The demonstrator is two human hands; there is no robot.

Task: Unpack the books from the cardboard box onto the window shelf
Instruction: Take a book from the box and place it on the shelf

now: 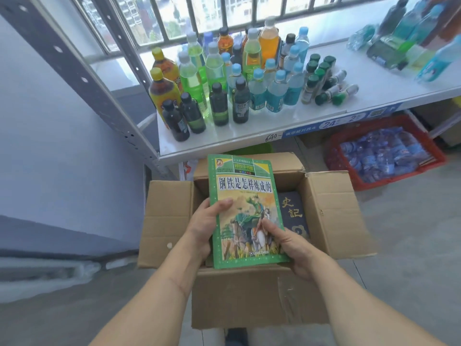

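An open cardboard box (331, 211) stands on the floor below the white window shelf (374, 96). I hold a green-covered book (243, 191) above the box, cover up. My left hand (205, 222) grips its left edge with the thumb on the cover. My right hand (289, 242) grips its lower right corner. A dark blue book (293, 212) with gold characters lies inside the box, partly hidden by the green book.
Many drink bottles (224, 78) crowd the shelf's left and middle, with more bottles (409, 38) at the far right. A bare strip of shelf lies along its front edge. A red crate (336, 146) of blue packets sits under the shelf. A grey shelf post (82, 78) stands left.
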